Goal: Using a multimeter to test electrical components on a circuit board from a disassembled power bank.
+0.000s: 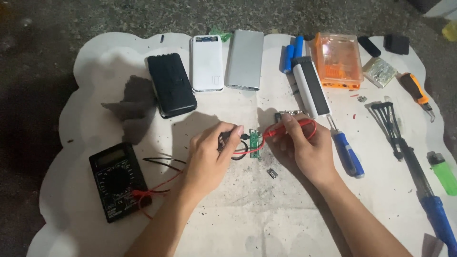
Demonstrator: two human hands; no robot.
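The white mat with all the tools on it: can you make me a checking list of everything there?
Surface: white mat, speckled with dark bits.
Job's things: small green circuit board; black multimeter at left.
Clutter: three power banks, black, white, silver; orange box; blue screwdriver; green lighter.
Grippers: left hand holds black probe; right hand holds red probe; both at the board.
Cables: red and black leads run to multimeter.
Surroundings: dark rough floor.
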